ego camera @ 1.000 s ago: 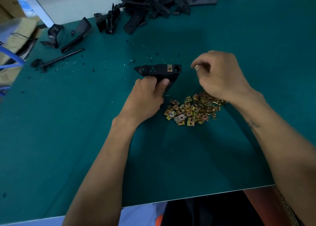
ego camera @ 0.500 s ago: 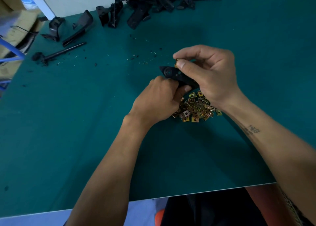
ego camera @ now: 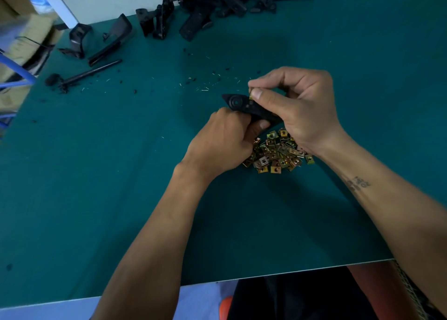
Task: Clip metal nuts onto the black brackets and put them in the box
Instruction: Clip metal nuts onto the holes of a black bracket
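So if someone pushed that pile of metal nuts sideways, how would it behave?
The pile of metal nuts would probably scatter rather than move together, since the pieces lie loose. They look flat and angular, so likely slide, not roll. The green mat may add some drag.

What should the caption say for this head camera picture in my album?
Left hand holds a black bracket while right hand pinches a metal nut onto it.
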Motion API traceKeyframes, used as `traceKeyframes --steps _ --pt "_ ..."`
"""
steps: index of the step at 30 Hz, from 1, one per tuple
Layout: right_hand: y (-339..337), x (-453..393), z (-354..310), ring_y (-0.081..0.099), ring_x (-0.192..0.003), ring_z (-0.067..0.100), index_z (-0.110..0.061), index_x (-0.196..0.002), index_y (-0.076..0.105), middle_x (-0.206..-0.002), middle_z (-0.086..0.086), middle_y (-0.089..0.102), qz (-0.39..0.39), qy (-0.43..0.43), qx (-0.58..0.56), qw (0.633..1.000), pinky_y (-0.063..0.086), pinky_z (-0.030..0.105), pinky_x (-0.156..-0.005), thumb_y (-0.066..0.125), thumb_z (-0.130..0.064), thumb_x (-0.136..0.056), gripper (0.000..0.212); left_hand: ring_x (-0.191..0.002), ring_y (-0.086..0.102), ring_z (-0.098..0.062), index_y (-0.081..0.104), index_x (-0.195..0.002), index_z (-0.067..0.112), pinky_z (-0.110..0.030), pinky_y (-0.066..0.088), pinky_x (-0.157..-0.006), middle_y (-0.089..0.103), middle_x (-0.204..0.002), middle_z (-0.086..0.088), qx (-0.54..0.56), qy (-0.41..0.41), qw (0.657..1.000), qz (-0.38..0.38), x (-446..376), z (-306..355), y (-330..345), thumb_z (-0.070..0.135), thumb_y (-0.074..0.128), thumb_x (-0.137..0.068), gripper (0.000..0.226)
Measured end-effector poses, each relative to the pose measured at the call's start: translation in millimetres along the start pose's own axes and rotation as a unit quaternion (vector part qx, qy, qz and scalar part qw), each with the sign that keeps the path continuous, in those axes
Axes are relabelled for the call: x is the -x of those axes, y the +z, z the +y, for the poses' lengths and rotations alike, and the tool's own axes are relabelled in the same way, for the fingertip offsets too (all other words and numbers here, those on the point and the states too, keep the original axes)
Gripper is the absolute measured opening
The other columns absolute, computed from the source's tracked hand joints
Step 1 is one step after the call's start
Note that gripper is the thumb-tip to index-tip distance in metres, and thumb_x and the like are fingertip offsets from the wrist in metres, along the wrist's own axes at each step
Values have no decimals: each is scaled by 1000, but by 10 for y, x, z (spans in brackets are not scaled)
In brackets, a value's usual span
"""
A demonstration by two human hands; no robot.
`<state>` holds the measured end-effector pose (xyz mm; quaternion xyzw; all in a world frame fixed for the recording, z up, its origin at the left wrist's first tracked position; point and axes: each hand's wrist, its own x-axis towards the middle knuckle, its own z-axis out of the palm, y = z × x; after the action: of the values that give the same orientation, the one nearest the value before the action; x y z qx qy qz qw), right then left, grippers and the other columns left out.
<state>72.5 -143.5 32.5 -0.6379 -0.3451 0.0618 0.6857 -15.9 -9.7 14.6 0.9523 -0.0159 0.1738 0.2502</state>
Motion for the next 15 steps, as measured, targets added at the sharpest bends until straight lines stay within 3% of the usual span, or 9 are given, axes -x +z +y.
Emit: traceKeyframes --steps 3,6,9,13,15 --pt "6 17 -1 67 -80 21 -19 -89 76 -83 7 74 -1 -7 6 1000 53 35 -73 74 -5 -88 15 -66 53 -44 46 -75 17 -48 43 -58 59 -73 -16 4 10 1000 7 -5 20 -11 25 55 -101 29" --pt "41 55 2 66 -78 19 -15 -88 75 -80 8 73 8 -10 7 1000 53 29 -67 72 -5 -90 11 -67 54 -45 51 -76 9 -51 44 -59 59 -75 -18 9 21 1000 3 -1 21 -24 26 52 -101 31" --pt "54 80 -8 64 -75 19 -5 -88 74 -81 25 67 3 -13 -23 1000 54 24 -62 65 -6 -92 10 -73 56 -45 59 -85 -4 -54 44 -64 62 -82 -21 9 33 999 0 6 12 -25 30 47 -102 39" --pt "67 90 -9 60 -72 21 -5 -88 73 -81 30 66 -23 -27 -18 999 49 24 -61 61 -1 -92 13 -72 54 -46 53 -81 2 -50 43 -61 56 -77 -13 16 41 999 -1 8 0 -36 31 45 -101 37" --pt "69 99 -5 59 -67 32 -7 -90 72 -84 27 67 -41 -24 -15 999 48 26 -60 60 2 -90 15 -70 53 -44 52 -80 5 -49 42 -60 52 -76 -6 25 44 999 0 7 2 -39 30 45 -101 33"
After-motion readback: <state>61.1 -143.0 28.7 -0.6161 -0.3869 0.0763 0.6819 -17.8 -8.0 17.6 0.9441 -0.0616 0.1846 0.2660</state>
